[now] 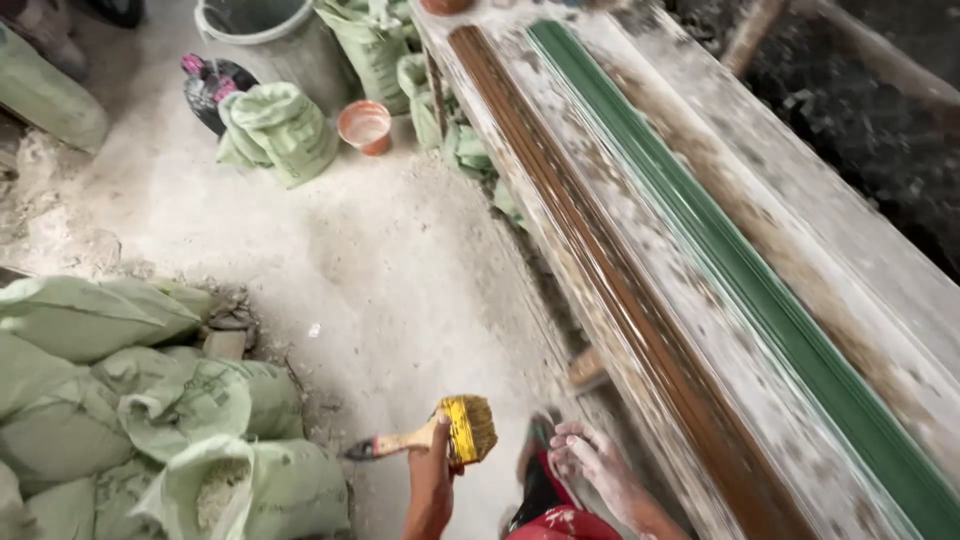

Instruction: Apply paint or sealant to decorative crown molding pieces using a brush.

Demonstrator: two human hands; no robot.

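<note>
The brush (pixel 445 435) is low in the view, over the dusty floor (pixel 400 270), with its yellow bristles toward the counter (pixel 700 330) and its pale handle pointing left toward the sacks (pixel 150 400). The left hand (pixel 437 440) has its fingers clenched on the handle just behind the bristle head, so the brush lies crosswise in the grip, roughly level. The right hand (pixel 585 455) is just to the right of the bristles, apart from them, dusted white; its fingers are released and loosely curled, holding nothing, close to the near edge of the counter.

The counter runs diagonally from the top centre to the lower right, its surface patchy with white. On it lie a long brown strip (pixel 610 270) nearer the hands and a long green strip (pixel 720 250) beyond it, side by side and parallel.

To the left, pale green sacks are piled on the floor, one open at the front showing white powder. Farther off stand another green sack (pixel 280 130), a small orange bowl (pixel 365 125) just beside it, and a grey bucket (pixel 270 35) behind both.
</note>
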